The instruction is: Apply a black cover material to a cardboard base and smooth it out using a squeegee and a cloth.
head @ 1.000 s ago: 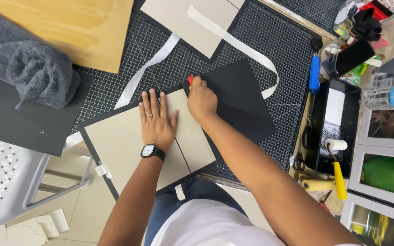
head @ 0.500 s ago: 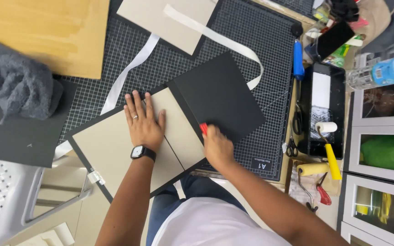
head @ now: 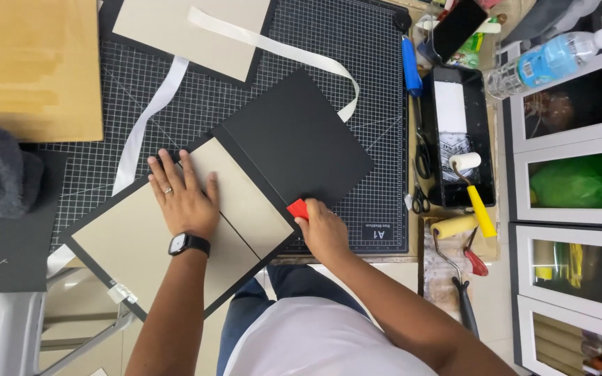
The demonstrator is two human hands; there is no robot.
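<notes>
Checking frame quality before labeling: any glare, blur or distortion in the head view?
Head view: sharp overall, even overhead light, soft shadows only. The left hand flat on the tan board and the right hand on the red tool show no motion blur. The cutting mat grid lines bow slightly toward the edges. Reflections haze the cabinet glass.

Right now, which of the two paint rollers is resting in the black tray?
The small roller with the yellow handle: its white head lies in the black tray. The other roller, with a tan head, lies outside on the table below the tray.
</notes>
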